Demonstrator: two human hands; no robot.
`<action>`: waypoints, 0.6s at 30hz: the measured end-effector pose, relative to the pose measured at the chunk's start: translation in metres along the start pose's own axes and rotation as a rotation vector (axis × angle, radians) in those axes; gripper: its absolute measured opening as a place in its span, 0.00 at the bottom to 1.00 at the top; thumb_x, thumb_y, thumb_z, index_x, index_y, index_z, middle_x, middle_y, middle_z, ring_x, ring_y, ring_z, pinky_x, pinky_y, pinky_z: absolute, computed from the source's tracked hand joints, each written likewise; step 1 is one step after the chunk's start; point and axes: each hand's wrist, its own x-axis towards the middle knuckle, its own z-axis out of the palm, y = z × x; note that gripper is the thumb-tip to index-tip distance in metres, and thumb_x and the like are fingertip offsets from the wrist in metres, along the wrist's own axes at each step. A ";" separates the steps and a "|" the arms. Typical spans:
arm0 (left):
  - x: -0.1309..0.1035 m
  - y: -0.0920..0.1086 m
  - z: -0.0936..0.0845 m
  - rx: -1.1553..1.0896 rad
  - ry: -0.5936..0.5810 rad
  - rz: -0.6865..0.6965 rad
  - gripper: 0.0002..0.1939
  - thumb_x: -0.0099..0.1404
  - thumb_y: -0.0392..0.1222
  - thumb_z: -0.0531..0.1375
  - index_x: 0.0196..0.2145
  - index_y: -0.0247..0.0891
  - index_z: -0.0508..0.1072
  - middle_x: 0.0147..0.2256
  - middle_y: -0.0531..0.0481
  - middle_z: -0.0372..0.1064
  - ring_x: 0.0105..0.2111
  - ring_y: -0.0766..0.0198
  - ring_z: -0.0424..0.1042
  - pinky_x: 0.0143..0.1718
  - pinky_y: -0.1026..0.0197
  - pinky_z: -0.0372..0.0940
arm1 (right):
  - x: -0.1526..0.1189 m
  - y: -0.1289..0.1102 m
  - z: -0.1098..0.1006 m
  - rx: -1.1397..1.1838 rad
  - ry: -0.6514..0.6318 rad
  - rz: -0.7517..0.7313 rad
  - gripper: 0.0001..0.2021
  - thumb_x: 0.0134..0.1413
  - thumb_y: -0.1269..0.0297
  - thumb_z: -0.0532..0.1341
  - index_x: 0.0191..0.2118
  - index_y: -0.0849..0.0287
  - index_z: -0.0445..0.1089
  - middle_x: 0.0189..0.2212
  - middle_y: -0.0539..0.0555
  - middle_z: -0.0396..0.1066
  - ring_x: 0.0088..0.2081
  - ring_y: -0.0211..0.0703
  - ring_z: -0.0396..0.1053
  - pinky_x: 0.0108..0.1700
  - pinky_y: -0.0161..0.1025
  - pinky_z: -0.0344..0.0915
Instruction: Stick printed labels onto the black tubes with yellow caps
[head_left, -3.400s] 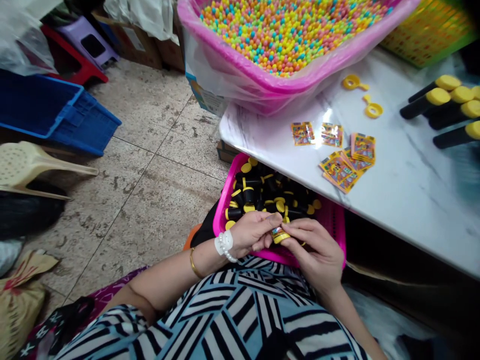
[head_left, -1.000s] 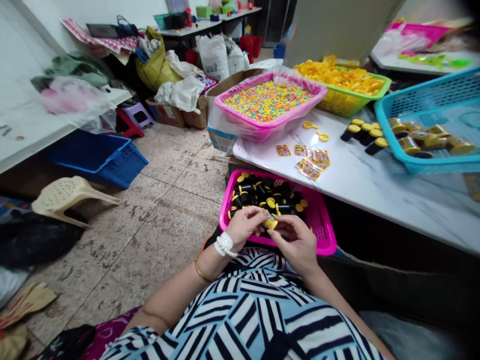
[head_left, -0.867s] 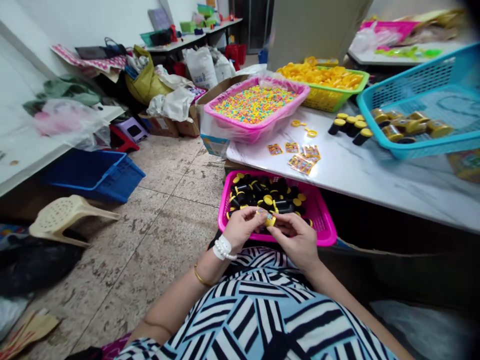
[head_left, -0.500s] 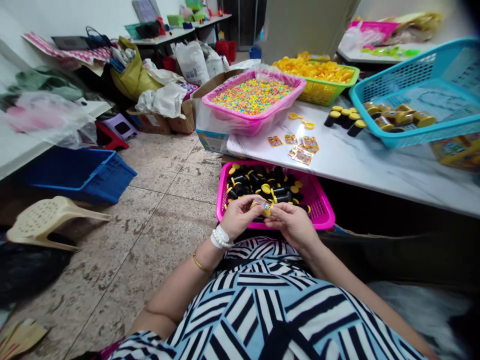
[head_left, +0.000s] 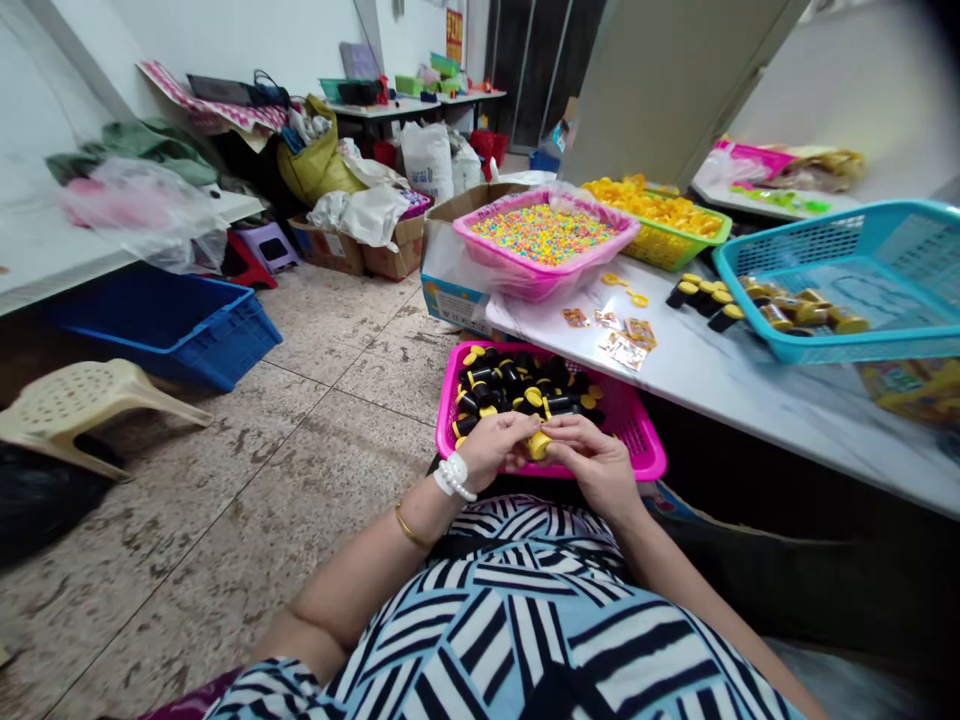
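My left hand (head_left: 496, 445) and my right hand (head_left: 594, 458) meet in front of my lap, fingers closed on one small yellow-capped bottle (head_left: 538, 445). Its yellow end faces me; fingers hide most of its body. Just beyond them is a pink basket (head_left: 649, 455) of small black bottles (head_left: 512, 372) with yellow caps, several with flip lids open. On the marble-pattern table (head_left: 705, 385) lie shiny printed labels (head_left: 624, 350) and two yellow ring-shaped pieces (head_left: 637, 299). A row of black bottles with yellow caps (head_left: 726, 317) lies farther right.
A pink tub (head_left: 517, 270) of coloured beads and a green basket (head_left: 716, 232) of yellow parts stand at the back. A turquoise basket (head_left: 840, 347) holds gold-wrapped bottles (head_left: 814, 312). A blue crate (head_left: 217, 345) and cream stool (head_left: 97, 385) are on the left.
The printed label that showed between my fingers is out of sight now, and a yellow cap end faces me instead. My head view has shifted; both hands stay together.
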 end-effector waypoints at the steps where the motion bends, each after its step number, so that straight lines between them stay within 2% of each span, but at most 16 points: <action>1: 0.002 -0.001 0.000 -0.008 -0.018 -0.013 0.29 0.52 0.65 0.66 0.29 0.32 0.69 0.22 0.51 0.67 0.17 0.74 0.60 0.16 0.71 0.50 | 0.001 0.001 0.000 -0.009 -0.001 -0.019 0.09 0.50 0.62 0.69 0.39 0.53 0.80 0.45 0.55 0.69 0.39 0.40 0.73 0.39 0.40 0.76; 4: 0.010 -0.004 0.002 -0.038 -0.026 -0.047 0.29 0.51 0.65 0.66 0.28 0.34 0.67 0.18 0.54 0.63 0.14 0.75 0.57 0.14 0.71 0.46 | 0.004 0.002 -0.005 -0.116 -0.027 -0.081 0.11 0.52 0.64 0.68 0.43 0.51 0.79 0.43 0.55 0.70 0.34 0.37 0.71 0.35 0.38 0.73; 8: 0.014 -0.005 0.007 -0.097 -0.043 -0.128 0.28 0.53 0.65 0.65 0.31 0.34 0.68 0.19 0.56 0.62 0.14 0.76 0.55 0.13 0.72 0.43 | 0.001 0.004 -0.013 -0.209 0.016 -0.183 0.04 0.48 0.67 0.70 0.33 0.53 0.79 0.32 0.52 0.70 0.35 0.39 0.70 0.33 0.36 0.70; 11: 0.015 -0.007 0.010 -0.111 -0.048 -0.202 0.28 0.51 0.64 0.67 0.29 0.33 0.69 0.18 0.56 0.63 0.13 0.77 0.56 0.13 0.72 0.44 | -0.001 0.008 -0.022 -0.221 0.088 -0.192 0.03 0.49 0.68 0.70 0.32 0.55 0.77 0.32 0.52 0.70 0.34 0.39 0.70 0.33 0.37 0.70; 15: 0.019 -0.010 0.016 -0.107 -0.017 -0.266 0.30 0.51 0.66 0.66 0.29 0.34 0.67 0.17 0.57 0.62 0.12 0.77 0.56 0.12 0.73 0.43 | 0.004 0.009 -0.033 -0.298 -0.014 -0.167 0.06 0.55 0.68 0.66 0.39 0.53 0.77 0.39 0.55 0.71 0.38 0.41 0.72 0.35 0.37 0.71; 18: 0.024 -0.011 0.022 -0.097 0.000 -0.303 0.30 0.51 0.66 0.66 0.28 0.34 0.66 0.16 0.58 0.61 0.12 0.77 0.54 0.12 0.73 0.42 | 0.005 0.006 -0.034 -0.390 -0.068 -0.233 0.04 0.55 0.70 0.65 0.36 0.54 0.77 0.36 0.54 0.71 0.36 0.39 0.72 0.34 0.37 0.71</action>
